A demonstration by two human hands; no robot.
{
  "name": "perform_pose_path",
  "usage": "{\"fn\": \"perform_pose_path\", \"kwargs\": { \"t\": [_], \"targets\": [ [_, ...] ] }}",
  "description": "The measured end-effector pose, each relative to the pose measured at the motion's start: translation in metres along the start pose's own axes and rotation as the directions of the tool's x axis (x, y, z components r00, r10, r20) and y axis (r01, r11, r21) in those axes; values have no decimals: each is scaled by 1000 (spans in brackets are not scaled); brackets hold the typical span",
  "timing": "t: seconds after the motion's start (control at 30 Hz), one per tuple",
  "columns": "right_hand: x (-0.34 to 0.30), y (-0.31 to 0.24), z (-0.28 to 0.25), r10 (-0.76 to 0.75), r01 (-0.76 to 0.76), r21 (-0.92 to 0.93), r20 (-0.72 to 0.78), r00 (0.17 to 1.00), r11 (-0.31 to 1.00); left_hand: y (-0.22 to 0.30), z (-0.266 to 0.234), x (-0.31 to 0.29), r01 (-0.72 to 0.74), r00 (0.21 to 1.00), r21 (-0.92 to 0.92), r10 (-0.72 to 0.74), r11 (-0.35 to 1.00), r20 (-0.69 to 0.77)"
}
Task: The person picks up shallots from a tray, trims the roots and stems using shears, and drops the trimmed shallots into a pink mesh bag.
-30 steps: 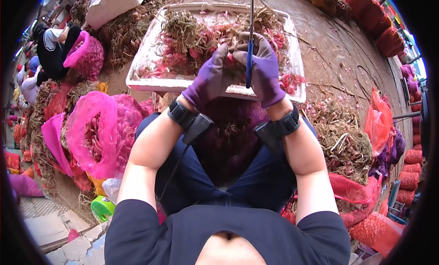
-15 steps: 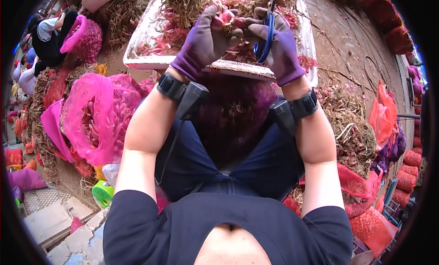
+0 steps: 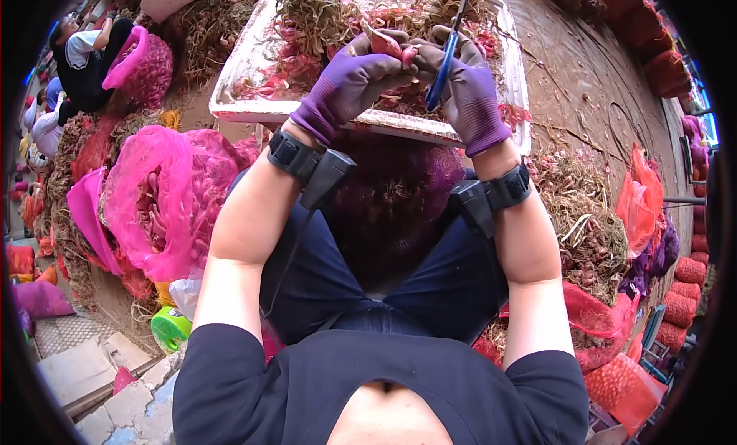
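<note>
In a purple and grey glove, my left hand (image 3: pixel 347 83) is closed around pink shallots (image 3: pixel 381 43) at the near side of a white tray (image 3: pixel 257 110). My right hand (image 3: pixel 474 92), gloved the same way, grips blue-handled scissors (image 3: pixel 443 75), whose blades point away from me. Its fingertips meet those of my left hand by a small pink bulb (image 3: pixel 408 57). Below the hands, the tray holds dry stalks (image 3: pixel 311 11) and loose pink skins.
A dark purple mesh sack (image 3: pixel 391 184) stands between my knees. To the left is a pink mesh bag (image 3: pixel 153 207) of shallots; to the right, a heap of dried shallots (image 3: pixel 587 230). A person (image 3: pixel 84 65) sits at the far left.
My left hand has turned, its back now more toward me, and the shallot shows above its fingers. The scissors have rotated, so their handles appear edge-on.
</note>
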State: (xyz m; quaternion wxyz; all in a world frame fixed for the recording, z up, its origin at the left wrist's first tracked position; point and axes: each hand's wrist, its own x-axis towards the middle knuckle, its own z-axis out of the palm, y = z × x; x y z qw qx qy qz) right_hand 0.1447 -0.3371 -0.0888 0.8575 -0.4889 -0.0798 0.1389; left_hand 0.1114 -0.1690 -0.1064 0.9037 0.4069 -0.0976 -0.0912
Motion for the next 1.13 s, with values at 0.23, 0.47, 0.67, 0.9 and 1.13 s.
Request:
{"fn": "perform_pose_path", "kwargs": {
  "t": [0.23,0.47,0.67,0.9,1.13],
  "targets": [
    [-6,3,9,-98,114,-350,64,993,930,-3,11,-2,-113,978,589,196,800,-78],
    [-3,6,3,-35,39,-180,26,999,983,9,13,-3,123,976,548,-2,827,-216],
    [-1,-2,0,82,-81,-8,55,995,997,11,-21,6,116,951,84,-87,990,-298],
    [-2,-6,1,116,-111,-45,117,986,993,0,-30,9,26,970,-41,-35,999,-239],
    [-9,-44,3,385,-125,-514,437,813,849,-1,-72,15,60,987,-234,-23,970,161]
  ]
}}
